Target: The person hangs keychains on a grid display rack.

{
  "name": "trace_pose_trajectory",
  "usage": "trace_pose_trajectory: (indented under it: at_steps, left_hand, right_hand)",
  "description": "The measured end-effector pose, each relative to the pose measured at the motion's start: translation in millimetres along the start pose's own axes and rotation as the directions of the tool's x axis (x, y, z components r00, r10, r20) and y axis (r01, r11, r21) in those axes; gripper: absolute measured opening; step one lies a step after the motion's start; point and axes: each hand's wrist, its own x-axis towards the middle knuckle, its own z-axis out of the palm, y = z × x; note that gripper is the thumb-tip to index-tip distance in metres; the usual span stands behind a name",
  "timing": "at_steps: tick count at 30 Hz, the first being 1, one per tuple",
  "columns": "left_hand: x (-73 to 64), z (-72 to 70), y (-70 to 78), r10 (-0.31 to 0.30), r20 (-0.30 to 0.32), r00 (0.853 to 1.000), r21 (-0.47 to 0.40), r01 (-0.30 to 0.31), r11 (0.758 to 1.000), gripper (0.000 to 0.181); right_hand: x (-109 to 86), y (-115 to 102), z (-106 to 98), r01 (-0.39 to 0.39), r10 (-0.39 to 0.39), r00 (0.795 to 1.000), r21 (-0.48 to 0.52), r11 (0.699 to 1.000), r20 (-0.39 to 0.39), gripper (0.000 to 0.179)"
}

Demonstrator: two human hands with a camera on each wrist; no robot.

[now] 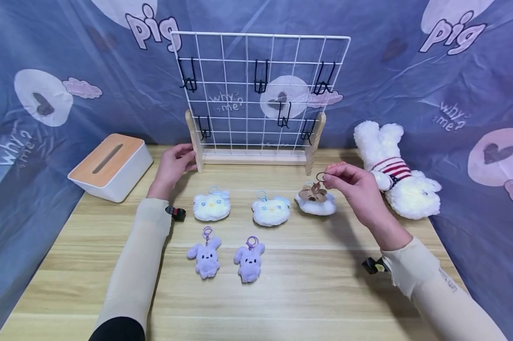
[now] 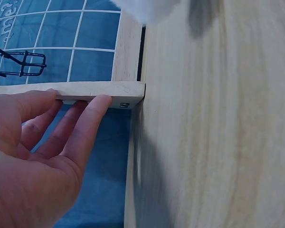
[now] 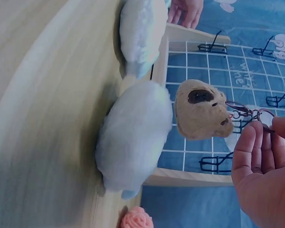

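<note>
Head view: the right hand [image 1: 354,189] pinches a ring [image 1: 317,177] between thumb and fingers, and a brown plush [image 1: 313,193] hangs from it in front of the right end of the rack [image 1: 254,160]. The left hand [image 1: 177,163] grips the rack's left wooden upright [image 1: 194,142], thumb on one side, fingers on the other. On the worktop [image 1: 316,293], three white plushes [image 1: 271,211] form a row before the rack, with two purple plushes [image 1: 206,259] farther from it. A tissue box [image 1: 111,168] stands left of the rack; a fluffy toy [image 1: 414,192] lies to its right. Six black hooks [image 1: 260,86] hang on the rack.
</note>
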Motion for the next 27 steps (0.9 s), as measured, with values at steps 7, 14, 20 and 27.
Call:
trace_pose_trajectory:
  at_steps: [7,14,20,27]
  left_hand:
    - [0.2,-0.5,0.6,0.007,0.000,1.000,0.009,-0.007,1.000,0.045]
    - [-0.6,0.8,-0.5,0.007,-0.004,1.000,0.006,-0.007,1.000,0.045]
    - [-0.3,2.0,0.3,0.001,-0.016,1.000,0.009,0.000,1.000,0.044]
    - [1.8,0.5,-2.3,-0.002,-0.015,1.000,0.000,0.002,1.000,0.044]
  right_hand:
    - [14.8,5,0,0.003,-0.003,1.000,-0.029,1.000,-0.016,0.006]
    - [29.1,7,2,-0.018,0.017,1.000,-0.042,0.999,-0.024,0.007]
    - [41.5,8,3,-0.041,0.040,0.998,-0.026,0.999,-0.044,0.003]
    - [54.8,10,6,-0.042,0.043,0.998,0.028,0.999,-0.051,0.003]
